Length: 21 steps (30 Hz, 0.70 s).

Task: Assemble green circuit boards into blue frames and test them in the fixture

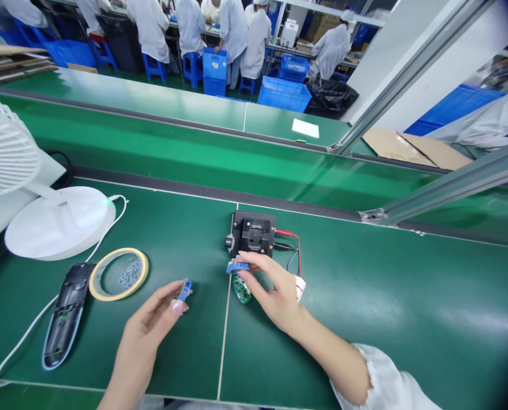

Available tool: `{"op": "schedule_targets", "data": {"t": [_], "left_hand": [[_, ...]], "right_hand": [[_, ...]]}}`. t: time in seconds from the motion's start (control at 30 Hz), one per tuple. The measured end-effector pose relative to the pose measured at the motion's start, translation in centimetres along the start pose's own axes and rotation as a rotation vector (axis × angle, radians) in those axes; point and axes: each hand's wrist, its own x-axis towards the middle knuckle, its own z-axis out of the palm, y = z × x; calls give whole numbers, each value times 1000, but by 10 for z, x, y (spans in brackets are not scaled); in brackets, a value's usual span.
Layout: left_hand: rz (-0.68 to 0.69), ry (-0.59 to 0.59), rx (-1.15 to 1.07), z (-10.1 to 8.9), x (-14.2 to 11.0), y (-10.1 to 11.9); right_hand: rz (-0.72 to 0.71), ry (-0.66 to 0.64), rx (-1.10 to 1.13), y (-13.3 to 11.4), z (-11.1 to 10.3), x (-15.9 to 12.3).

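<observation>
My left hand [149, 322] pinches a small blue part [185, 290] between thumb and fingers, a little above the green table. Between the thumb and fingers of my right hand [279, 293] is another small blue piece [238, 266], flat and seen nearly edge-on. Just below it shows a rounded green circuit board [241, 289]; whether it rests on the table or hangs from the fingers I cannot tell. Behind my right hand stands a black fixture [254, 232] with red and black leads [289, 233]. A pale object [300, 287] is partly hidden by that hand.
On the left lie a tape roll [143, 273] with many small screws [131, 274] inside it, an open dark casing [66, 316] and a white fan [61, 222] with its cable. A green partition [185, 151] runs behind. Several people in white coats work beyond it.
</observation>
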Motion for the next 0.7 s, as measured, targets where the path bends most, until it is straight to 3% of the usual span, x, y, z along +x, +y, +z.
{"op": "schedule_targets", "data": {"t": [0.1, 0.2, 0.3, 0.4, 0.57, 0.7], "left_hand": [[-53, 9, -170, -1, 3, 1], [-32, 37, -158, 0, 4, -1], [74, 72, 32, 3, 4, -4], [296, 80, 314, 5, 8, -8], [499, 114, 633, 8, 18, -13], [533, 159, 681, 12, 27, -11]], "right_hand": [[-50, -62, 12, 1, 2, 0], [-104, -190, 34, 3, 5, -1], [-135, -374, -5, 1, 7, -1], [-98, -528, -137, -4, 5, -4], [-33, -607, -435, -11, -11, -16], [80, -582, -332, -17, -34, -6]]}}
